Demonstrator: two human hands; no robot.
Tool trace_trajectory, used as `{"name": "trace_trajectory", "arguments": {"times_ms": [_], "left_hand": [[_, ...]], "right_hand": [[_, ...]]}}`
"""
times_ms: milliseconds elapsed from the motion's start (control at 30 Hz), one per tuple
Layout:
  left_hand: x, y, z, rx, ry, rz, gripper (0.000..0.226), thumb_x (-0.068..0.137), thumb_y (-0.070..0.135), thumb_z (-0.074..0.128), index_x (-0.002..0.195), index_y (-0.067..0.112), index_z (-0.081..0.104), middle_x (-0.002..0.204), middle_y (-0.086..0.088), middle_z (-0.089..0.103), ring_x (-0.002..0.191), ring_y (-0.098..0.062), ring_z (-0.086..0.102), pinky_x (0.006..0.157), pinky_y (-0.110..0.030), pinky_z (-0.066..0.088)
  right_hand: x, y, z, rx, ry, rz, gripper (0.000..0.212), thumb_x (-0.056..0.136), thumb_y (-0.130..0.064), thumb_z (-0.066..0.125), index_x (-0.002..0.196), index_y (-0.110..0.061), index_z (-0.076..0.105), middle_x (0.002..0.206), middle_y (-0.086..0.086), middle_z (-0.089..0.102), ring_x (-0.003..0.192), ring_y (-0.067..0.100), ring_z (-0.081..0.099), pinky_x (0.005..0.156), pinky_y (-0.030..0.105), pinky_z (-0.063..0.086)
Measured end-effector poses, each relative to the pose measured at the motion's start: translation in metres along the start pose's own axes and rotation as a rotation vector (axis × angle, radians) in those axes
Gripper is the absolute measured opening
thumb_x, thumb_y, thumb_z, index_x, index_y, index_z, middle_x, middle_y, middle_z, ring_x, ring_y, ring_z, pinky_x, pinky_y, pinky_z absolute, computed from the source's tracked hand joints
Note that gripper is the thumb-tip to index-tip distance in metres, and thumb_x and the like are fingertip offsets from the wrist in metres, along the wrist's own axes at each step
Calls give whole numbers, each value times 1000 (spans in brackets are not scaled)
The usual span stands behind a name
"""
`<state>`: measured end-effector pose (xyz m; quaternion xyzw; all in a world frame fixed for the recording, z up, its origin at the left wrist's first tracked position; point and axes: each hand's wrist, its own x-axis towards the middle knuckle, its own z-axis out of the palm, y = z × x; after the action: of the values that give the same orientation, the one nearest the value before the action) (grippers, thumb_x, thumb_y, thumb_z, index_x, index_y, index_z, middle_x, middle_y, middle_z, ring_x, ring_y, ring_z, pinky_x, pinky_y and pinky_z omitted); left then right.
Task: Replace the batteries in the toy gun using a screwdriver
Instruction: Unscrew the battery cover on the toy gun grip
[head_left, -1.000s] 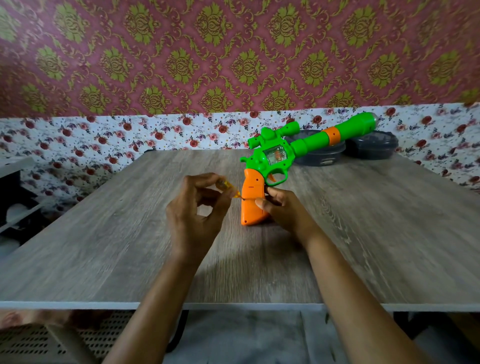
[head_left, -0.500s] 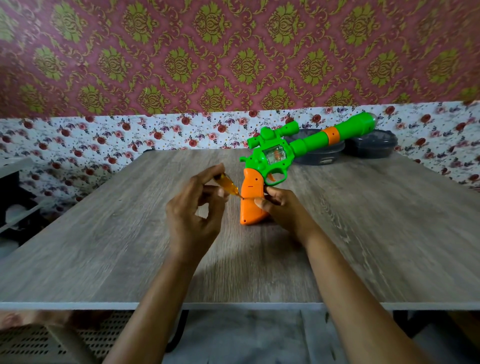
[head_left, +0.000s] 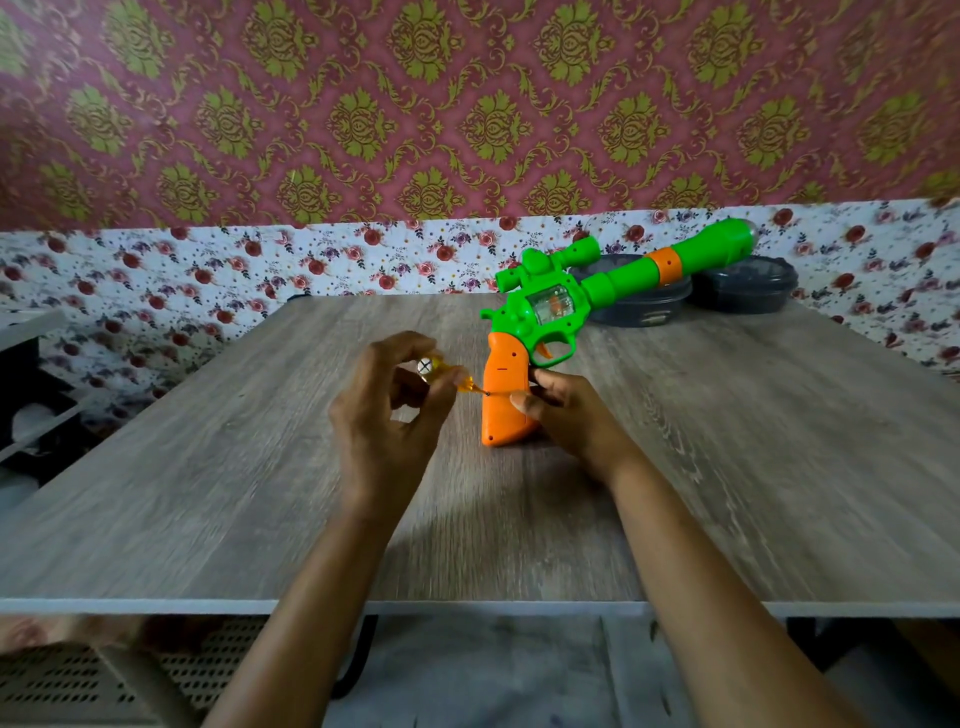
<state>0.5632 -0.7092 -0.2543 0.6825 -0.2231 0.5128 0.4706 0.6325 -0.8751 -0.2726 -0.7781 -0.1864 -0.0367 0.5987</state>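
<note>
Green toy gun (head_left: 550, 306) stands on its orange grip on the table (head_left: 208, 493), barrel angled up; a small amber screwdriver (head_left: 447, 376) apparently meets the grip's side.

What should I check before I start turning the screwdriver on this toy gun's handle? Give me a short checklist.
1. Left hand pinches the screwdriver: ok.
2. Screwdriver tip meets the orange grip of the toy gun: ok.
3. Tip seated in the screw head: cannot tell, too small to see.
4. Right hand holds the grip from the other side: ok.
5. Grip's base rests on the table: ok.
6. New batteries within reach: cannot tell; none show, and the two dark containers at the back hide their contents.
</note>
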Motion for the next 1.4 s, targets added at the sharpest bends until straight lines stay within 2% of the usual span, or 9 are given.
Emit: {"name": "trace_trajectory", "arguments": {"times_ms": [133,233,367,533,733,867,1067,1233,1400], "left_hand": [[-1,-2,-1,14,-47,45,21,90,22,58,110,26,55,92,-11,64,70,-9,69,60,-14,50],[-2,-1,-1,11,-64,57,25,92,18,52,117,20,54,102,-3,64,76,-5,70,63,-24,57],[-2,-1,0,16,-36,59,26,87,19,63,111,19,55,98,12,64,75,-1,69,63,-18,55],[-1,-2,0,10,2,48,28,76,24,74,87,17,49,83,16,57,68,2,60,58,-14,49],[2,-1,1,-58,25,-82,31,78,32,70,91,47,46,80,13,57,61,-10,64,51,-33,53],[4,2,-1,-45,-17,-14,15,85,26,64,93,37,58,94,17,53,68,-20,63,54,-37,55],[1,2,-2,-81,-90,-16,21,87,16,53,105,23,61,102,4,60,76,-24,66,58,-45,56],[0,1,-1,-43,-36,-61,12,81,28,67,90,27,59,82,19,65,64,-5,65,57,-25,54],[1,-4,0,48,11,-38,31,76,32,70,70,13,47,68,4,48,55,-1,47,51,-13,37]], "right_hand": [[-1,0,-1,1,5,26,30,90,-6,53,120,-8,58,118,15,63,102,16,56,87,28,49],[-2,-1,0,34,5,34,30,91,-5,52,120,-8,57,115,14,63,100,14,56,74,17,49],[-1,-1,0,0,23,22,29,90,-4,53,118,-8,59,117,14,63,101,14,56,92,28,44],[0,2,-1,-26,11,-5,26,89,-5,54,114,-10,61,115,16,65,99,16,58,95,36,45],[-2,1,-1,2,-13,-16,23,90,-6,53,110,-14,62,108,11,66,96,15,59,92,34,46],[-1,1,-1,32,-19,-1,23,91,-6,52,111,-14,61,108,10,65,96,15,59,87,32,49],[-1,0,-1,21,-13,21,28,90,-5,52,118,-8,59,117,15,64,102,17,58,96,36,46],[-1,1,-1,4,-5,12,28,90,-5,53,116,-8,60,117,17,64,100,17,58,95,36,46],[-2,2,-2,27,-22,39,26,91,-9,54,116,-10,60,117,19,63,104,27,61,91,48,50]]}}
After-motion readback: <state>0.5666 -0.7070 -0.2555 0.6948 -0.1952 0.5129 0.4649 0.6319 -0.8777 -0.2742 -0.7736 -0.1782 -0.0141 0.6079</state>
